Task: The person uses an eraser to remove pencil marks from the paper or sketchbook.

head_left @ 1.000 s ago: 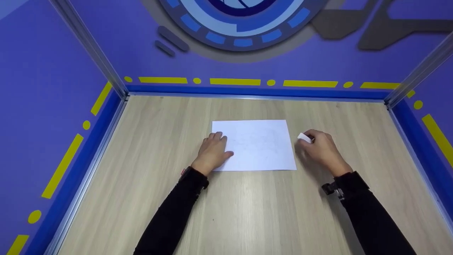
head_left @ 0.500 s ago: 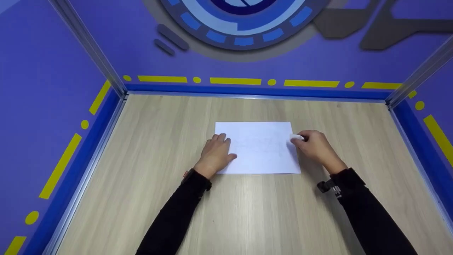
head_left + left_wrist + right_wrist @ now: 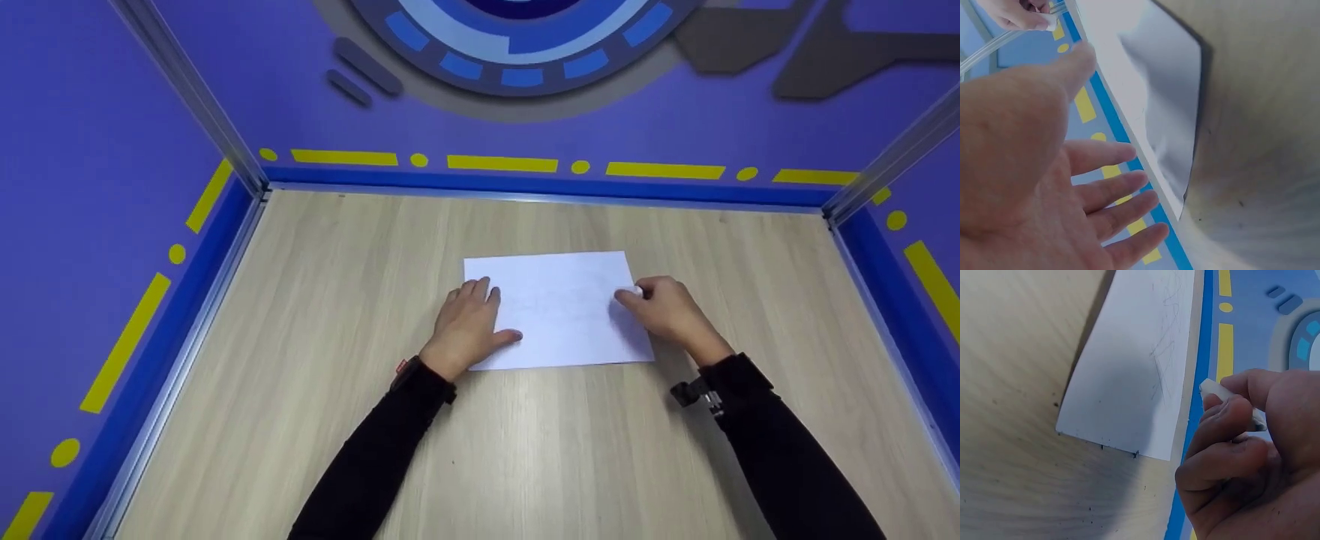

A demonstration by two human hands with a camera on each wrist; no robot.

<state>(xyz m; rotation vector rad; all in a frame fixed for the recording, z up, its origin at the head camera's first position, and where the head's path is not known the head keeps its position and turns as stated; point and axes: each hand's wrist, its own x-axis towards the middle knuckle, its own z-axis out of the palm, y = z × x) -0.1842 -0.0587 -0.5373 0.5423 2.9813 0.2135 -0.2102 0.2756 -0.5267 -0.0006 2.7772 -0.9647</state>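
My left hand (image 3: 466, 326) lies with straight fingers spread over the left edge of a white sheet of paper (image 3: 562, 315). Its thumb points inward across the sheet. At the sheet's right edge, my right hand (image 3: 670, 313) pinches a small white eraser (image 3: 1215, 389) between thumb and curled fingers. One end of the eraser is smudged dark, and the fingers hide its middle. Faint grey pencil scribbles (image 3: 1163, 354) run along the paper in the right wrist view. The eraser is held close over the paper.
The paper lies on a light wood-grain table (image 3: 525, 450). Blue panels (image 3: 480, 127) with yellow dashes wall it in at the back and both sides, joined by metal rails (image 3: 187, 82). Small dark crumbs (image 3: 1090, 509) dot the table beside the sheet.
My right hand has brought the eraser left, from beside the paper to over its right edge. The sheet and my left hand have shifted slightly right, and the sheet has turned a little.
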